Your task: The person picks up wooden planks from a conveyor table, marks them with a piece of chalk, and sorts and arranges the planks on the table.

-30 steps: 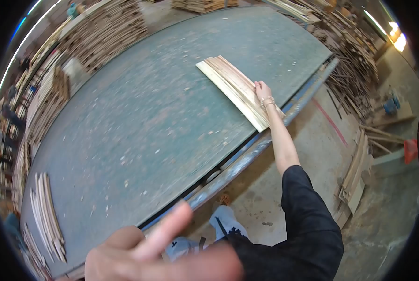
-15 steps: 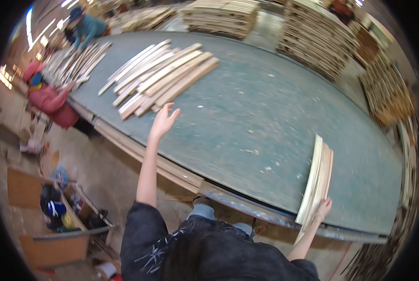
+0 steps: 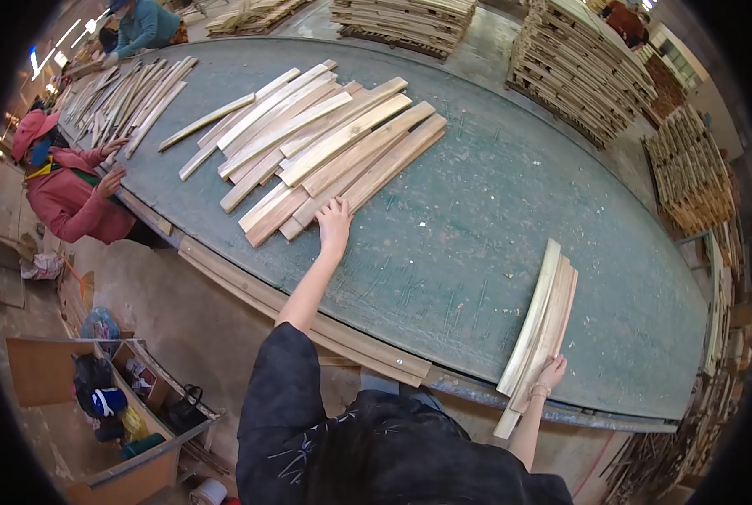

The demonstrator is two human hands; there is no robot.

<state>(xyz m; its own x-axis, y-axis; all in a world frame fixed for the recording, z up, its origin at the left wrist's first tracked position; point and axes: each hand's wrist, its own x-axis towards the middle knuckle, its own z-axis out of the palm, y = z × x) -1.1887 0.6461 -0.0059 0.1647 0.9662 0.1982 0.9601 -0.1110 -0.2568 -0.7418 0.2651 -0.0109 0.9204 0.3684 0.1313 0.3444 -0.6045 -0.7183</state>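
Observation:
My left hand (image 3: 334,225) rests on the near end of the right-hand slats in a spread of wooden slats (image 3: 309,139), its fingers bent over the wood. Whether it grips a slat is hard to tell. At the right, my right hand (image 3: 550,373) is wrapped round the lower outer edge of a small bundle of curved slats (image 3: 544,320). The bundle lies on the green table (image 3: 443,252), its lower ends jutting over the near edge. One short slat of it sticks out lowest.
A co-worker in pink (image 3: 82,198) stands at the table's left end beside more slats (image 3: 124,97); another in blue (image 3: 145,32) leans in behind. Stacked wood (image 3: 578,71) stands beyond the far edge. An open wooden box (image 3: 115,412) is at lower left.
My left hand has moved from above the table onto the near ends of the spread slats. My right hand still holds the bundle. The view has shifted, and the pink-clad co-worker's hands are raised.

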